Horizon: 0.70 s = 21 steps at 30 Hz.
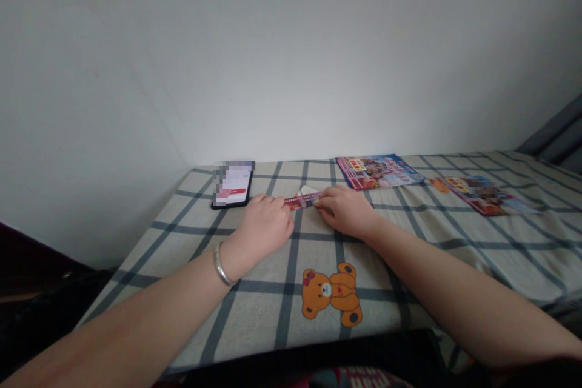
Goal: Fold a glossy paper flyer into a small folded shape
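Note:
A narrow folded strip of printed paper (302, 200), red and purple with a pale corner sticking up behind it, lies between my hands on the checked cloth. My left hand (266, 218), below a silver bangle (221, 264), has its fingers closed on the strip's left end. At the right end, my right hand (346, 211) pinches the paper, its fingertips pressed on the strip. Both hands rest at the cloth, and the fingers cover the strip's two ends.
A phone (235, 184) with a lit screen lies to the left. Colourful printed leaflets lie at the back right (379, 171) and farther right (488, 195). The checked cloth (254, 321) bears a printed bear. A white wall (291, 60) rises behind.

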Tool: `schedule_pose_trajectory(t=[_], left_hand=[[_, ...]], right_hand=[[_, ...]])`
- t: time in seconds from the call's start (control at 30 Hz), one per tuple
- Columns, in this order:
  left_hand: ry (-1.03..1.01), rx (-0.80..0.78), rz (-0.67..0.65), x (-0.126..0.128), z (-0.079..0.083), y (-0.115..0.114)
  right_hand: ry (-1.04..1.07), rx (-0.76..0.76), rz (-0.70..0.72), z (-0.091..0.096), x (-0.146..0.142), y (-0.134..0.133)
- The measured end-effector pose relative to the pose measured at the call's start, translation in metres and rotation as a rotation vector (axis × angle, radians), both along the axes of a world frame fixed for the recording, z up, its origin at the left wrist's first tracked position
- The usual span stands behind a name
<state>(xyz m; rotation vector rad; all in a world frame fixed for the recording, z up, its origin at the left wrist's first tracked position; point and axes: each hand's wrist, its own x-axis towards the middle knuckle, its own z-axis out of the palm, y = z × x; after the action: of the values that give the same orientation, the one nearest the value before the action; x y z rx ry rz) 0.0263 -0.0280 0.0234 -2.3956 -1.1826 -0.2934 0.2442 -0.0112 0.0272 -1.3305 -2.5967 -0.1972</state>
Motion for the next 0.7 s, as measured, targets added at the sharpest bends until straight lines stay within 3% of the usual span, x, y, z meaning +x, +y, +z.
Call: schedule_pose_trajectory(t=[0.2,0.37,0.7], left_hand=[[-0.032,0.04,0.031,0.002,-0.005,-0.005],[-0.08,-0.016,-0.006,-0.001,-0.008,0.0],[-0.07,-0.06,-0.043,-0.001,-0.009,0.005]], right_hand=[[-0.027,-0.007,-0.029,0.003,-0.002,-0.001],[-0.047,0.023,-0.046,0.005,-0.002,-0.004],[0.002,0.012,0.111,-0.006,-0.008,-0.003]])
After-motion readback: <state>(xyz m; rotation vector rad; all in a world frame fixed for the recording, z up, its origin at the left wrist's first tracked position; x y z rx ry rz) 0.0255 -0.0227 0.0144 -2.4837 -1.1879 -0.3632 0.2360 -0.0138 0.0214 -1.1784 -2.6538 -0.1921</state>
